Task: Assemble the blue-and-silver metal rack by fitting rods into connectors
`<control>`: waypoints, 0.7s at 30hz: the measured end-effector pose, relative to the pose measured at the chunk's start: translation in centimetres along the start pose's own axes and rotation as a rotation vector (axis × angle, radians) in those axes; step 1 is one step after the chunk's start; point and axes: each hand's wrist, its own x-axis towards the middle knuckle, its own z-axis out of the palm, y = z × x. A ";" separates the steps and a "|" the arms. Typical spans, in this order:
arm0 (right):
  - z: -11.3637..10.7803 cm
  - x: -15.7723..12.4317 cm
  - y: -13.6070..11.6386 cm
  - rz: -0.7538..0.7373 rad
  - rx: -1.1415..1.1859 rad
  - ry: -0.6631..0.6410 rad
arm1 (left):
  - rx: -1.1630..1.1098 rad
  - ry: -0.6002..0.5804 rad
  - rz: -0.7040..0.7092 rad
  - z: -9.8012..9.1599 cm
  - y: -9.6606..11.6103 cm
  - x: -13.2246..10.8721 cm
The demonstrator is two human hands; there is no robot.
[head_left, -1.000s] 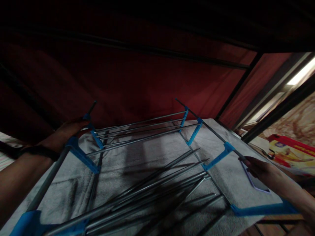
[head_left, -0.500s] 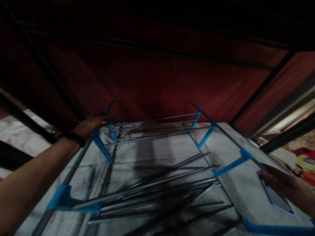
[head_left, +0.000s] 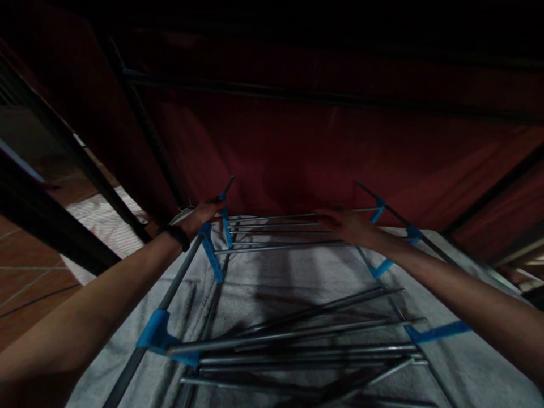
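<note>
At the far left corner of a metal-tube rack, my left hand [head_left: 208, 212] is closed around a blue plastic connector [head_left: 225, 226]. My right hand [head_left: 346, 224] is at the back crossbars, over the rearmost metal rod [head_left: 272, 217]; its fingers are dark and blurred, so their grip is unclear. Several rods span the rack's far end between blue connectors. Closer to me, a blue connector [head_left: 157, 334] sits on the left side tube [head_left: 181, 277]. Loose metal rods [head_left: 306, 354] lie in a crossed pile between the sides.
The rack lies on a grey-white blanket [head_left: 272, 275]. Behind it hangs a dark red cloth [head_left: 280, 153] on a dark frame with a crossbar [head_left: 255, 90]. Dark posts [head_left: 55, 221] stand at the left, over a tiled floor [head_left: 29, 266].
My right hand has moved from beside the phone at the right to the far crossbars. My left hand stays at the far left connector. The view has turned left; the phone no longer shows.
</note>
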 end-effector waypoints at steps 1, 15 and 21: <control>2.2 2.7 -0.7 -0.029 -0.023 -0.056 | 0.008 -0.005 -0.003 -0.1 -0.2 0.2; 17.0 16.8 -6.6 -0.231 -0.142 -0.271 | 0.023 -0.098 -0.032 -0.3 0.2 0.3; 13.9 17.3 -6.5 -0.234 -0.096 -0.181 | 0.087 -0.093 0.008 -0.2 0.1 0.5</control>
